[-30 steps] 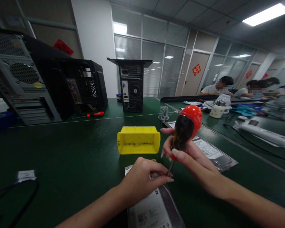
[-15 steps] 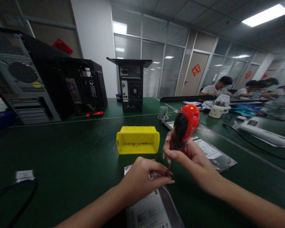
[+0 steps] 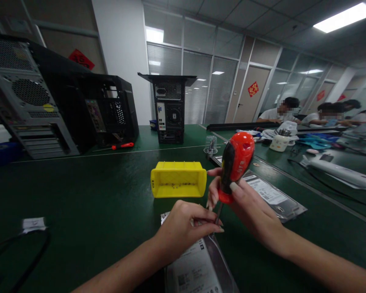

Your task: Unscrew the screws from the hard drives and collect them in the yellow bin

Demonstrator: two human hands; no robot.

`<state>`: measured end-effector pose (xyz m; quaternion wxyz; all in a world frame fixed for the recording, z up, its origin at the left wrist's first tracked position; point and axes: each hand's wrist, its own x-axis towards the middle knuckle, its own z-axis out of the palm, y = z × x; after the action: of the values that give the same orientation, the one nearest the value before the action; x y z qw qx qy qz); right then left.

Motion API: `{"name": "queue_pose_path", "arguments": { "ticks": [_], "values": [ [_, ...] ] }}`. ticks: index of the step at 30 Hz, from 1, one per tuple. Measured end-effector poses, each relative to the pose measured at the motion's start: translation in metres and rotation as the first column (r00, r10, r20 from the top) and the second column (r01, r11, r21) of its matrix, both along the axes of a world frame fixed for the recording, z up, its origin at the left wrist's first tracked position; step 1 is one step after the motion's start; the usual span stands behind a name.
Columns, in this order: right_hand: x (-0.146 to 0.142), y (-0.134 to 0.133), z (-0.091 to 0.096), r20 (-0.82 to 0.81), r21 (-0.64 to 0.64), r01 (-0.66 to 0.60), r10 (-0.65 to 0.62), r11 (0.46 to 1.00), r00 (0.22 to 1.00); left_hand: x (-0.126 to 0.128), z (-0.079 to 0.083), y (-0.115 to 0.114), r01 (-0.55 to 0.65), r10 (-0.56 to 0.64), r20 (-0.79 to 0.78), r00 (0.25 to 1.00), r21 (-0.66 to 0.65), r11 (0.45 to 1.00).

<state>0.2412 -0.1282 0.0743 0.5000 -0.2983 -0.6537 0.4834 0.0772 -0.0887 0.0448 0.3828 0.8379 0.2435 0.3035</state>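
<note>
My right hand [image 3: 258, 209] is wrapped round the lower handle of a red and black screwdriver [image 3: 241, 156], whose shaft points down and slightly left. My left hand [image 3: 181, 226] pinches the lower end of that shaft between thumb and fingers. The screwdriver's tip, and any screw at it, are hidden by these fingers. Under my left hand lies a hard drive [image 3: 195, 270] with a white label, partly covered by the hand and forearm. Just beyond the hands, a yellow bin [image 3: 178, 167] lies with its opening towards me, several small dark screws inside it.
Another hard drive [image 3: 273, 193] lies to the right, beside my right hand. A clear cup [image 3: 211, 144] stands behind. Black computer cases [image 3: 171, 110] line the back and left, near a second screwdriver [image 3: 123, 145]. A cable [image 3: 44, 248] lies at left; people [image 3: 282, 112] sit far right.
The screwdriver handle has turned, and my right fingers have shifted their grip, so its red collar and more of the shaft now show. My left hand has stayed almost still.
</note>
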Motion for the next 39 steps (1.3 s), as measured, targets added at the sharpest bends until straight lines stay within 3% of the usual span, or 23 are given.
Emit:
{"name": "queue_pose_path", "arguments": {
  "ticks": [6,14,20,28,35,39],
  "values": [
    [0.001,0.004,0.007,0.055,0.093,0.158,-0.164,0.983,0.985,0.000,-0.002,0.000,0.014,-0.014,-0.030,0.999,0.002,1.000],
    [-0.003,0.002,0.007,0.062,0.074,0.225,-0.230,0.971,0.971,0.000,-0.005,0.000,0.031,-0.031,0.006,1.000,-0.043,0.999],
    [-0.007,0.002,0.007,0.071,0.081,0.228,-0.234,0.970,0.970,0.001,-0.004,0.001,-0.067,0.066,0.021,0.998,0.006,0.998],
    [-0.007,0.006,0.008,0.085,0.095,0.220,-0.228,0.971,0.970,0.001,-0.004,-0.001,-0.027,0.027,0.016,1.000,0.014,1.000],
    [0.000,0.008,0.000,-0.018,0.042,0.012,-0.012,0.999,1.000,0.000,-0.002,0.000,-0.027,0.028,-0.035,0.999,0.008,1.000],
    [0.003,0.009,0.001,-0.001,0.064,0.077,-0.077,0.995,0.997,0.001,-0.002,-0.001,-0.032,0.033,-0.036,0.999,0.020,0.999]
  ]
}}
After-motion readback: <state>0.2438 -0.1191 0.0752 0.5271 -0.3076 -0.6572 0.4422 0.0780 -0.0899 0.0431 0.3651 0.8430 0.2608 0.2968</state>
